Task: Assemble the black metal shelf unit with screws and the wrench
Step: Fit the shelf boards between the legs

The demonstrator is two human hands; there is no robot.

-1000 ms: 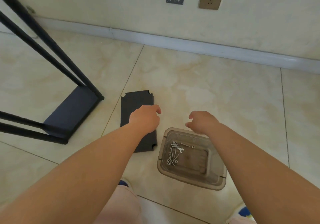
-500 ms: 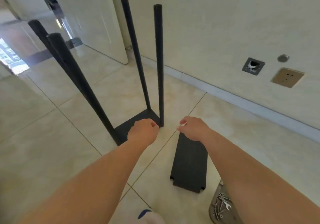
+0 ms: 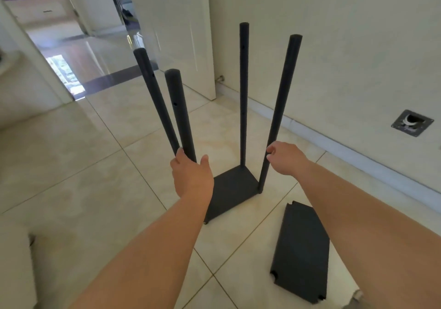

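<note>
The black metal shelf unit stands on the tiled floor, with its bottom shelf (image 3: 233, 187) carrying four upright poles. My left hand (image 3: 191, 177) is at the near left pole (image 3: 179, 110), forefinger and thumb spread to either side of it. My right hand (image 3: 288, 158) has loosely curled fingers whose tips reach the near right pole (image 3: 281, 108). A loose black shelf panel (image 3: 303, 249) lies flat on the floor under my right forearm. No screws or wrench are in view.
The wall with its baseboard (image 3: 358, 156) runs close behind the unit, with a square wall plate (image 3: 411, 122) on it. A white door (image 3: 171, 34) stands open at the back. A pale object (image 3: 14, 261) sits at the lower left. A container corner (image 3: 355, 295) shows at the bottom right.
My view swung up and left from the screw container to the shelf unit. Both hands moved forward to the near poles of the unit.
</note>
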